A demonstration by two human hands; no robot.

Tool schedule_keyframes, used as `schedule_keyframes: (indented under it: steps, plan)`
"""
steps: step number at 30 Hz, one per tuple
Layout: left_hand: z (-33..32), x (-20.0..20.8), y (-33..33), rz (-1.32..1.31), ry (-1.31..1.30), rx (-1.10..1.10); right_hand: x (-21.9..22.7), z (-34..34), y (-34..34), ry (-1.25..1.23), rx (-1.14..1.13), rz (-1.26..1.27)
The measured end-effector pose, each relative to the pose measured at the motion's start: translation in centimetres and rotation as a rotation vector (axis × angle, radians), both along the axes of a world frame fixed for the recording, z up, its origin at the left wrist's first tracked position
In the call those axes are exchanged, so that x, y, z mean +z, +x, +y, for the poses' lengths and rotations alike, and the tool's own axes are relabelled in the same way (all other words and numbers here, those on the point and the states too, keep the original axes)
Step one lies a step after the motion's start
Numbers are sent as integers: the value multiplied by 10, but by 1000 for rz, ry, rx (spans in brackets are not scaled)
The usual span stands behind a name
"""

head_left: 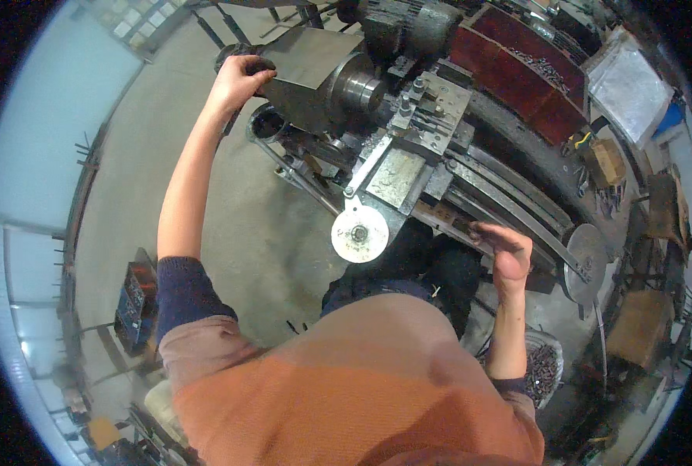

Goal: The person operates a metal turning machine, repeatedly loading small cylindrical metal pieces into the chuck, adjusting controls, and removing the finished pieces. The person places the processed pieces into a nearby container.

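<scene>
In front of me stands a small metal lathe with a grey sheet-metal cover [307,58] over its headstock. My left hand [238,79] reaches far out to the cover's left end. Its thumb and fingers curl together beside a dark, greasy part [241,53]; what they grip is hidden. The round chuck [359,89] faces the tool slide [435,116], from which a bar runs to a pale round disc [360,234]. My right hand [505,248] is held near the front of the lathe bed [509,198], fingers stretched out and darkened at the tips, with nothing visible in it.
An electric motor [412,27] sits behind the chuck. Beyond the bed lies a red tray [517,70] with small metal parts. A larger disc [587,264] is at the bed's right end. A basket of dark pieces [546,365] stands by my right forearm. Pliers [583,179] lie far right.
</scene>
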State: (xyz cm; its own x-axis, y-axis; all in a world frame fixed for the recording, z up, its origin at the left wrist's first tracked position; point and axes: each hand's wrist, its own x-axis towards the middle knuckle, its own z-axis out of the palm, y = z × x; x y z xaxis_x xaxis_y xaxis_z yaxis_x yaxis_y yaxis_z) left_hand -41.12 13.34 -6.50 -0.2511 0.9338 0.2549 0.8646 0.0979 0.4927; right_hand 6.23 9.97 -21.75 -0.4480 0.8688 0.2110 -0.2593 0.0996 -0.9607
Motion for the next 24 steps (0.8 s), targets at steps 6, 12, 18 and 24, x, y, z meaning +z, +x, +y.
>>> schedule_keyframes:
  steps: [6, 12, 18, 24]
  plan:
    - [42, -25, -30, 293, -122, 32, 0, -3, 6, -21, -112, -49]
    - [52, -33, -27, 363, -96, 16, -4, -3, 18, -95, -131, -161]
    - [46, -38, -57, 241, -55, 25, -16, -3, 28, -142, -141, -115]
    - [-4, -29, -73, 207, -90, 102, -23, -4, 29, -135, -164, 9]
